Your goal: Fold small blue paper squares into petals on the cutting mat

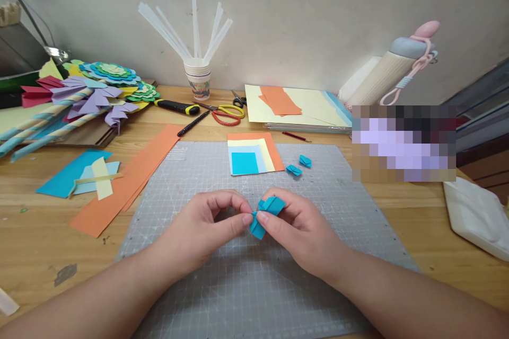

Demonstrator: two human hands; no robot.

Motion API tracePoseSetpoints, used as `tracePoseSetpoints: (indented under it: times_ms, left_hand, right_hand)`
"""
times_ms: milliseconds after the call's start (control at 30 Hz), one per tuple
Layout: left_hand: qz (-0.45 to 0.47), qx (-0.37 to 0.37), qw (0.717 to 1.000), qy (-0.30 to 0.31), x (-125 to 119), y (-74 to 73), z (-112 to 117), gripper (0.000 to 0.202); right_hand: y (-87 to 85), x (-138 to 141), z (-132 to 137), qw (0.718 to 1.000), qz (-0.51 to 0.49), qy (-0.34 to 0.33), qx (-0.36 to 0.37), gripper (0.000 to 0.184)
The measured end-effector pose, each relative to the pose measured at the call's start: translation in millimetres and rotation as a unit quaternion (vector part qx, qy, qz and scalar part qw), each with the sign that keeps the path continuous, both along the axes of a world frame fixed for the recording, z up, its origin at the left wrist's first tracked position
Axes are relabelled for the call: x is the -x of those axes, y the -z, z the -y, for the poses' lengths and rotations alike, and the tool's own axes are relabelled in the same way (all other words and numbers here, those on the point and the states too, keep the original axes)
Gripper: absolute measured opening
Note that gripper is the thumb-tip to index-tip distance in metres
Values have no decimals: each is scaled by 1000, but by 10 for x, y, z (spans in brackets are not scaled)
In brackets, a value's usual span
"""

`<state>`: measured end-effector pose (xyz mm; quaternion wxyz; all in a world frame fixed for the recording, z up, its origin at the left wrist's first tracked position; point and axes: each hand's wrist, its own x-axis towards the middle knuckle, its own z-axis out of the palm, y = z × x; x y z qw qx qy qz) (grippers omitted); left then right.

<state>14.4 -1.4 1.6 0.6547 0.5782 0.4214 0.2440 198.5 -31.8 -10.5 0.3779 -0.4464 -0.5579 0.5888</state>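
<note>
Both my hands meet over the grey cutting mat (254,286). Between them is a small folded piece of blue paper (267,212). My left hand (210,228) pinches its left end with thumb and forefinger. My right hand (296,230) grips the rest, fingers curled round it. Two small folded blue pieces (299,165) lie on the mat beyond my right hand. A stack of paper squares (252,154), orange at the bottom and blue on top, sits at the mat's far edge.
Orange paper strips (127,183) and blue and yellow scraps (85,177) lie left of the mat. Paper flowers (91,90), a cup of glue sticks (198,77), scissors (226,113), a utility knife (177,107) and paper sheets (294,106) line the back. A white object (475,217) sits right.
</note>
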Motion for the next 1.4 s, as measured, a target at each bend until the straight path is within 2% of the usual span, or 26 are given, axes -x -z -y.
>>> tracePoseSetpoints:
  times_ms: [233,467,633,800,1067,1400]
  left_hand:
    - [-4,-1,1000,3,14,1,4,15]
    - [-20,-42,999,-9,-5,-27,31,15]
    - [-60,-98,993,11,-34,-44,66,11]
    - [-53,-118,991,28,-32,-44,76,9]
    - [-67,-122,990,15,-32,-35,61,15]
    - [-98,-127,987,10,-73,-60,72,12]
  right_hand:
    - [-9,2,17,1000,16,-2,-2,24]
    - [-44,19,19,998,55,-8,-30,24]
    - [-44,43,4,1000,-7,-25,14,20]
    - [-38,38,-1,998,-36,-28,32,15]
    - [-24,28,5,999,27,-30,7,12]
    - [-4,36,14,993,100,-35,-42,17]
